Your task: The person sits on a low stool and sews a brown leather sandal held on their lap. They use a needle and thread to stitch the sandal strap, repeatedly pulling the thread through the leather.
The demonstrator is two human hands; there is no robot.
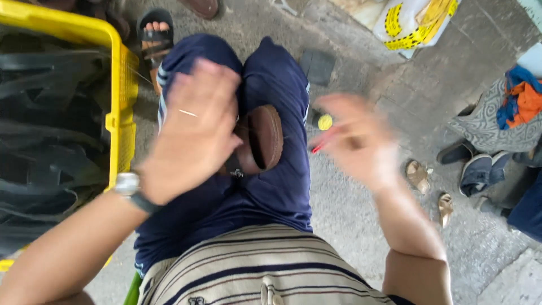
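Brown shoe (262, 138) rests on lap, gripped by left hand (192, 133); blurred right hand (355, 141) hovers beside, open.

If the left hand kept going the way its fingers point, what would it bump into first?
Probably the brown shoe resting on the lap: the left hand lies right beside it, possibly touching already. The fingers point up and to the right across the dark blue trousers; depth is unclear.

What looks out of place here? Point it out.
Mainly the footwear: a brown shoe sits wedged between the knees under the left hand, while loose sandals lie scattered on the concrete floor. The right hand is blurred.
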